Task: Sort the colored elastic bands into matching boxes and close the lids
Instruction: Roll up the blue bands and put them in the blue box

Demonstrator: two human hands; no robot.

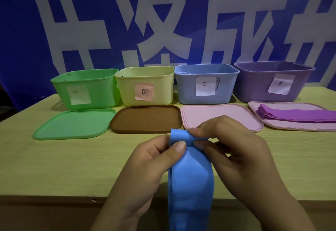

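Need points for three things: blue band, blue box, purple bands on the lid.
blue band [190, 185], head view, on the flat front face below the thumbs.
blue box [187, 90], head view, on its front wall left of the white label.
purple bands [298, 115], head view, on the top of the folded stack.

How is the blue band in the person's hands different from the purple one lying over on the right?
The blue band is pinched at its top edge by the left hand and right hand and hangs down over the table's near edge; the purple band lies untouched. The blue one is in the air, while the purple one rests flat, folded in layers, on a pink lid. Both are wide, flat, plain-coloured strips, and neither is in a box yet.
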